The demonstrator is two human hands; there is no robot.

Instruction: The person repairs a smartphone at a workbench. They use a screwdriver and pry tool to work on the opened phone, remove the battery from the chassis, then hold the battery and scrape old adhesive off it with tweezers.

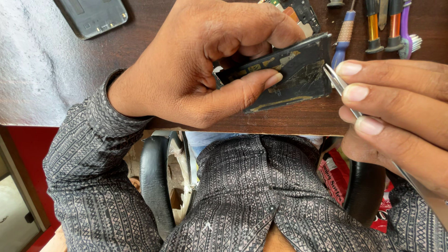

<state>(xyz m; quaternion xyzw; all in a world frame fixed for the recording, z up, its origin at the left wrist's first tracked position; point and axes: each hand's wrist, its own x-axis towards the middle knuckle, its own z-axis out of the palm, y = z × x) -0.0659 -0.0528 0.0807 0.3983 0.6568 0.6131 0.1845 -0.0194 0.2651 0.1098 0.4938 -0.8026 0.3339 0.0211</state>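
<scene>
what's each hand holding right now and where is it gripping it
The left hand grips a cracked phone panel by its left end. The right hand pinches metal tweezers along the shaft, tips at the panel's right edge.

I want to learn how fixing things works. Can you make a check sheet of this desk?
Surface: dark wooden desk, bare along its near edge.
Job's things: black phone panel, cracked and scuffed; metal tweezers, tips at the panel's right edge.
Clutter: grey phone cover at far left; screwdrivers and a small brush at far right.
Hands: left hand grips the panel; right hand pinches the tweezers.
Cables: nothing seen.
Surroundings: patterned shirt, black chair arms, red packet.
</scene>
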